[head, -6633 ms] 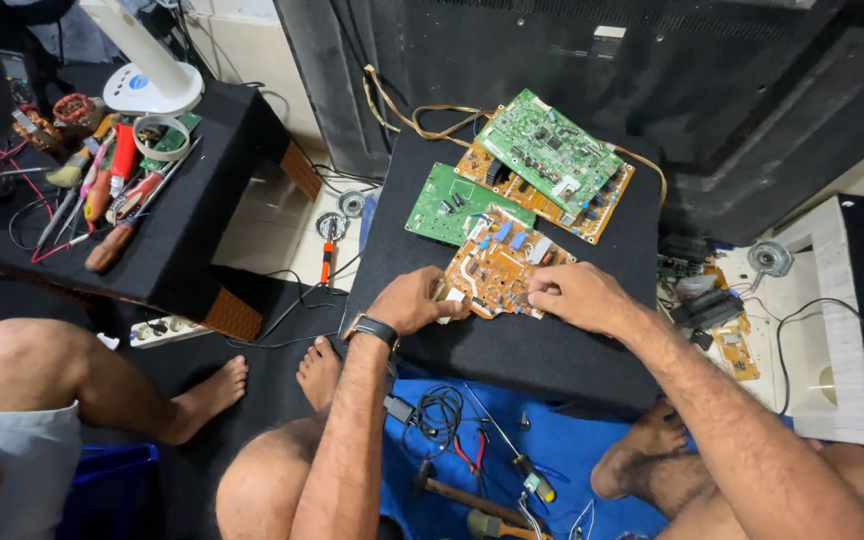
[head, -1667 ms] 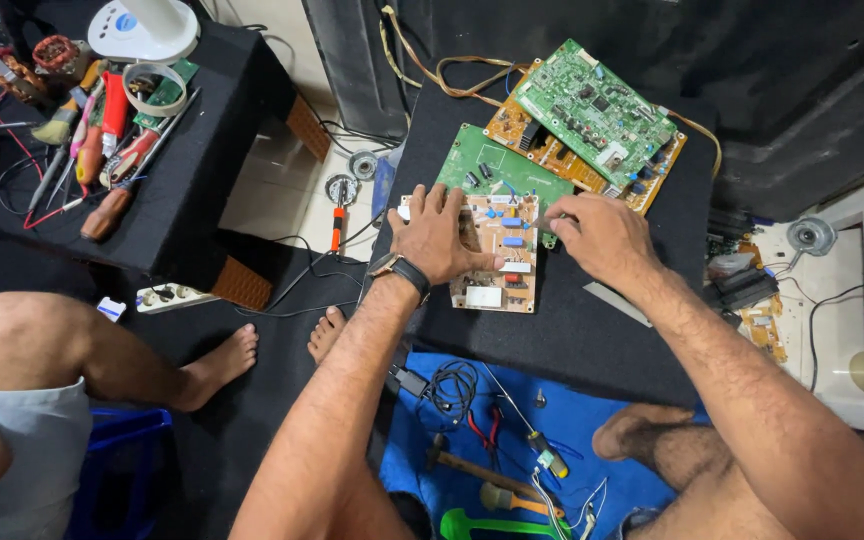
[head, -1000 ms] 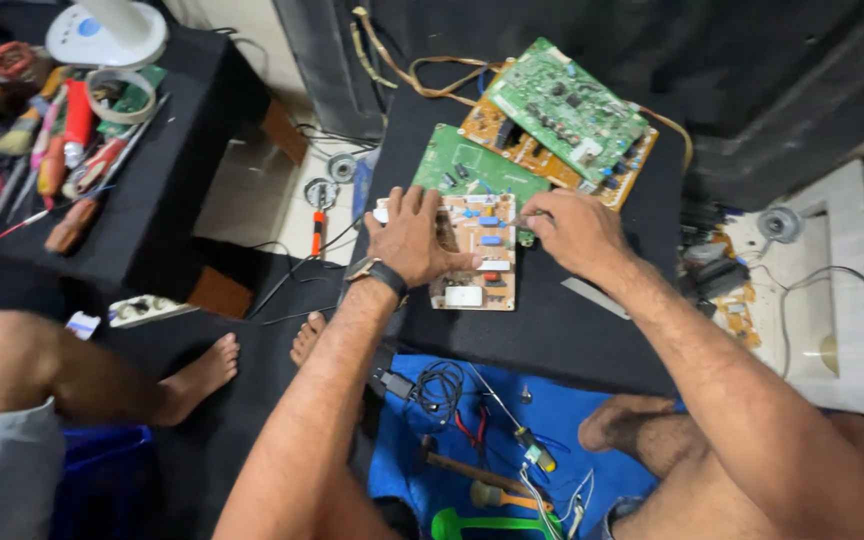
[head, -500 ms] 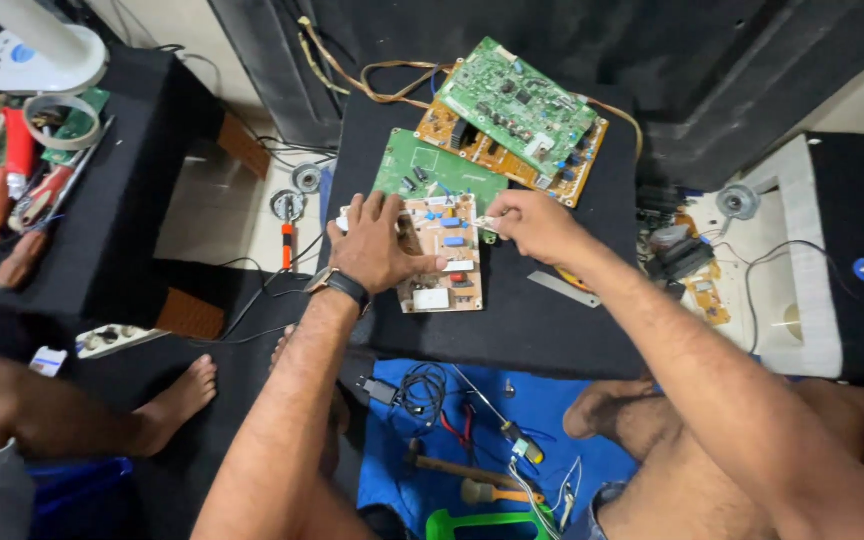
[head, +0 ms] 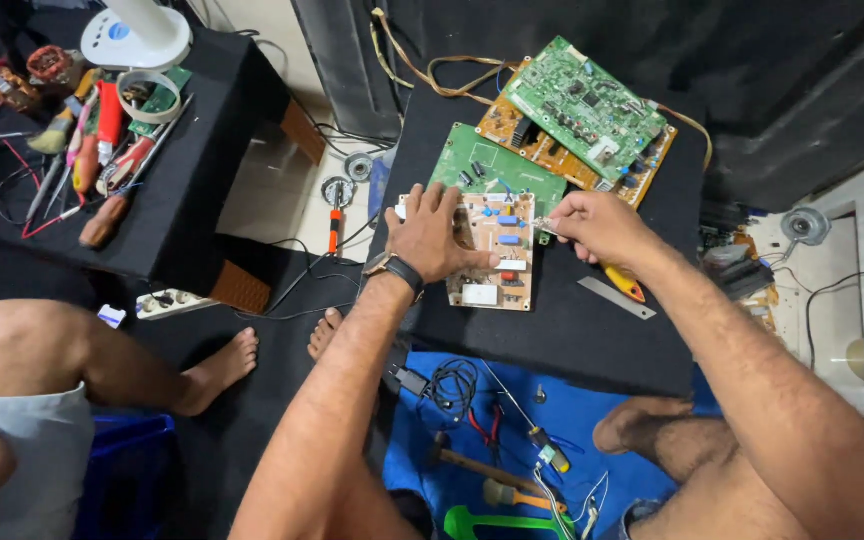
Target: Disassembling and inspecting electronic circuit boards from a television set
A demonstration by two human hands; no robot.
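Currently, low in the frame, a hammer (head: 472,465) lies on the blue mat (head: 642,455). At centre, the left hand (head: 432,235) presses flat, fingers spread, on the tan circuit board (head: 497,250), which is unmoved since half a second ago. The right hand (head: 597,225), then over the board, now sits at its right edge, clenched on a yellow-handled tool (head: 620,280). Beyond lies a green board (head: 497,170).

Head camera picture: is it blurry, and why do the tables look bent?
Head view: mostly sharp around the left hand, right hand and tan circuit board; even, soft light, no strong glare; the wide lens bends the black table edges, and the corners look darker.
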